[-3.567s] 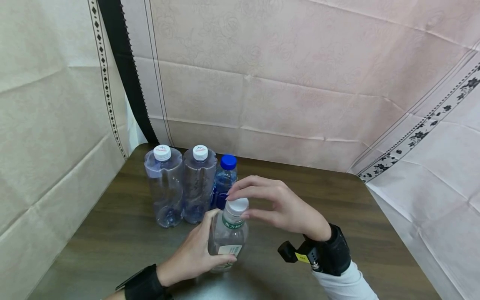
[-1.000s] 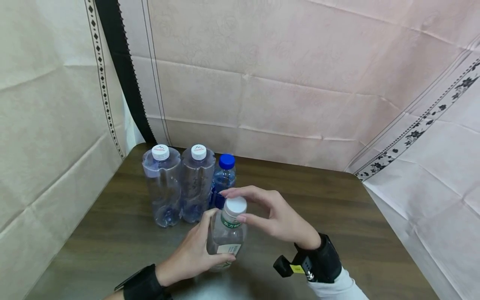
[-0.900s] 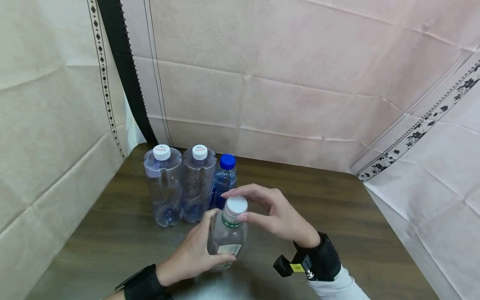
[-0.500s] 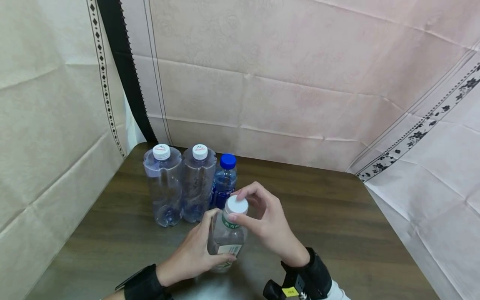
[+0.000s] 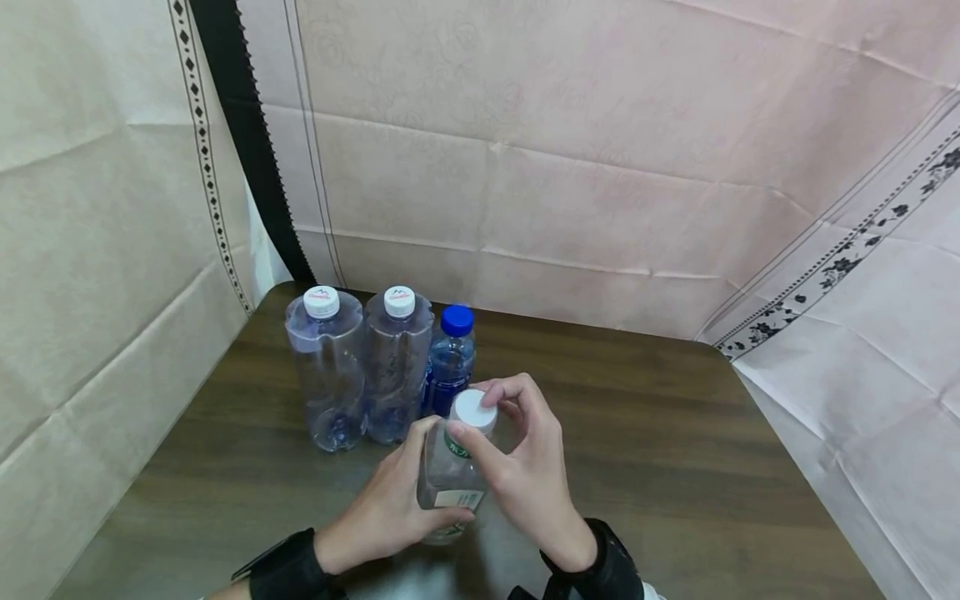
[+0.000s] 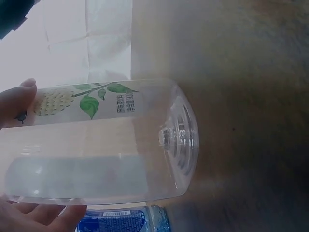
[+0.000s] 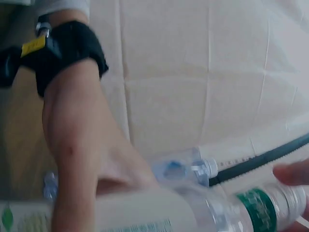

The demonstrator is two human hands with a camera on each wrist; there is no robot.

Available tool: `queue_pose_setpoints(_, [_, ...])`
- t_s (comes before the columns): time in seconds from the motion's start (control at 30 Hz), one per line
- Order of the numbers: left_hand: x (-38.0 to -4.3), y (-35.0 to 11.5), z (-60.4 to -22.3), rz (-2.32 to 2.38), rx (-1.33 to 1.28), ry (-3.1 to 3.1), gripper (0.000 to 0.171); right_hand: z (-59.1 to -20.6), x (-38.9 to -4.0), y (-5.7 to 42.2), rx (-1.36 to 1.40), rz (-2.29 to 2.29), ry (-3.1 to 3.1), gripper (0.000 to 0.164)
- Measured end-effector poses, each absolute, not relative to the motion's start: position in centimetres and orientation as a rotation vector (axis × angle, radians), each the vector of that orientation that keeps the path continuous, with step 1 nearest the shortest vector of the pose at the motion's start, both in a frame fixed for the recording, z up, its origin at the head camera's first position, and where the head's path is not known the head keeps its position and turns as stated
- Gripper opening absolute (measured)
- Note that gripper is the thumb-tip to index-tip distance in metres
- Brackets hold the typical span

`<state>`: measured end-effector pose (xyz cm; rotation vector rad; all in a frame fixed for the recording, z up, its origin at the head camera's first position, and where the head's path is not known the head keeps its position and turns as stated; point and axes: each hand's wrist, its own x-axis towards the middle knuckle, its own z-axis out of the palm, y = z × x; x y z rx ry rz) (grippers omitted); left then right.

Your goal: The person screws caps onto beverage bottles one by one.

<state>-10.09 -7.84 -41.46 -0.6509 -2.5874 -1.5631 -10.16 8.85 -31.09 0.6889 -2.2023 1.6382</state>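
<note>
A clear plastic bottle with a green neck band and a printed label stands in front of me in the head view. My left hand grips its body, thumb across the near side. The left wrist view shows the base and a plant picture on the side. With thumb and bent fingers, my right hand pinches the white cap at the top. In the right wrist view, a right fingertip lies at the cap end, beyond the green band.
Two large clear bottles with white caps, one at the left and one beside it, stand behind my left hand. A smaller blue-capped bottle is beside them. Pale cloth hangs behind the wooden table.
My right hand has swung down and left round the cap; its fingers, earlier stretched over the cap, are now bent at its right edge. The left hand and bottle have hardly moved.
</note>
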Motion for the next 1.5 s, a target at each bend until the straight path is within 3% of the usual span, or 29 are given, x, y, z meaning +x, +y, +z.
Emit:
queue_pose_setpoints(0.4, [-10.2,-8.0,-41.2,-1.623,-0.6,-2.647,0.098,-29.7,-13.0,11.7,1.243,1.727,-2.33,0.044])
queue_pose_setpoints(1.17, [-9.7,-7.3,-41.0,-1.508,-0.493,-2.644,0.099,-31.0,-10.7,10.5,0.946,1.686,-2.198,0.031])
queue_pose_setpoints(1.27, [-9.7,-7.3,-41.0,-1.506,-0.487,-2.658,0.1,-31.1,-10.8,10.5,0.968,1.724,-2.209,0.036])
queue_pose_setpoints(1.5, [-9.6,-7.3,-41.1,-1.524,-0.488,-2.65,0.102,-33.2,-10.7,11.5,0.916,1.621,-2.402,0.074])
